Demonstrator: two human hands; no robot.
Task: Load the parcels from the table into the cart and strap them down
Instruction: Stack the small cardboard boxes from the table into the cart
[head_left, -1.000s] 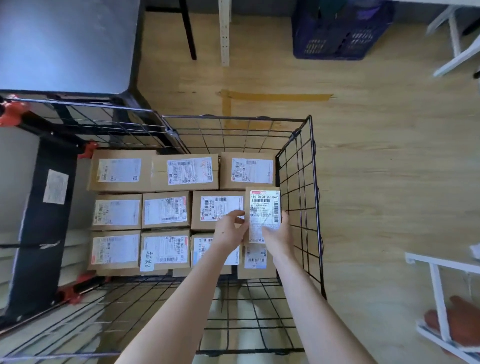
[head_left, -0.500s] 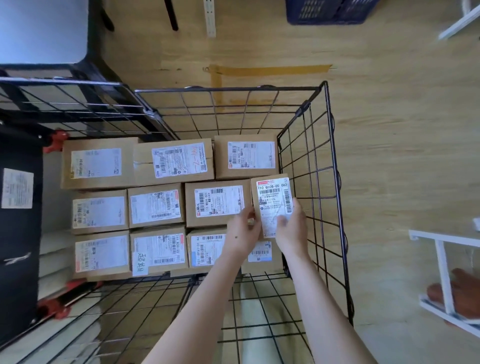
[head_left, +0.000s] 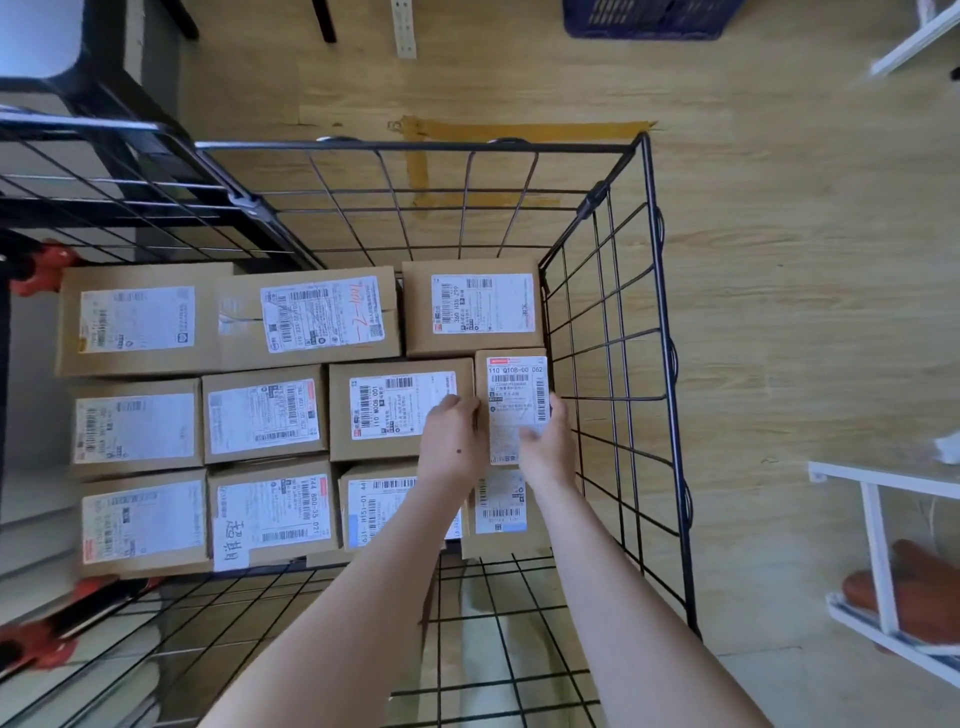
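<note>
**Narrow parcel seated in right-edge slot, hands not off it yet**

Change over the last second: the small narrow brown cardboard parcel with the white barcode label (head_left: 514, 405) has gone from being held slightly proud of the layer to sitting down in the gap between the brown cardboard box with the "110 M008 001" label (head_left: 400, 410) and the right-hand mesh wall of the black wire-grid cart (head_left: 613, 332). The view has also closed in on the cart, so part of the apparent shift is head motion. My read: placement is essentially done, and this parcel fills the middle row at the right edge.

Hands:
- Left hand (head_left: 452, 441): fingers curled, fingertips on the narrow parcel's left edge, palm resting over the neighbouring box. Loose pinch, not a clench.
- Right hand (head_left: 545, 447): thumb lies across the lower part of the label, fingers wrapped round the parcel's right side against the mesh. Grasping it between the two hands.

State of load: three rows of labelled cardboard boxes cover the cart floor, tops roughly level. A second narrow cardboard box with a barcode label (head_left: 501, 512) sits just below the held one, partly hidden by the wrists.

No strap visible in the frame; the table is barely in shot, so I can't tell whether parcels remain. Strapping is not started, judging by the open top.
</note>
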